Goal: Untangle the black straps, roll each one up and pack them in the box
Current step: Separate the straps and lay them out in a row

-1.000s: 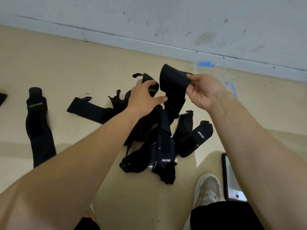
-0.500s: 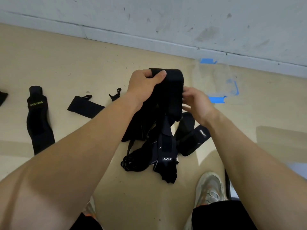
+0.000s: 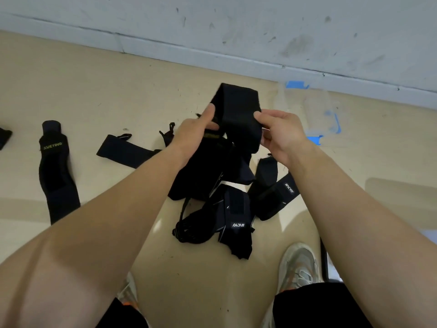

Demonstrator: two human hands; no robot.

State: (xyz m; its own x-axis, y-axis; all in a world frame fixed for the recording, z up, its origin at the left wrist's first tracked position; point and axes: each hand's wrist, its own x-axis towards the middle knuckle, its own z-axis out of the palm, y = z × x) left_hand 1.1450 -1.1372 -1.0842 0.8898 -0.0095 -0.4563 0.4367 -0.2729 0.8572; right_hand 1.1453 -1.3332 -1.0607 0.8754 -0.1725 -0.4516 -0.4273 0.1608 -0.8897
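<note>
Leftward off the fold's top, the left hand (image 3: 196,132) now pinches the raised strap (image 3: 238,107) at its left edge; the right hand (image 3: 280,136) pinches its right edge, above the tangle (image 3: 227,209) on the floor (image 3: 94,91). It looks light and limp; a free end seems best to grip.

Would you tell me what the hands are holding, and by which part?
Both hold one black strap near its folded top: the left hand pinches its left edge, the right hand its right edge.

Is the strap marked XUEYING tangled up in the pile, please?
No, the strap marked XUEYING lies alone on the floor, left of the tangled pile.
</note>
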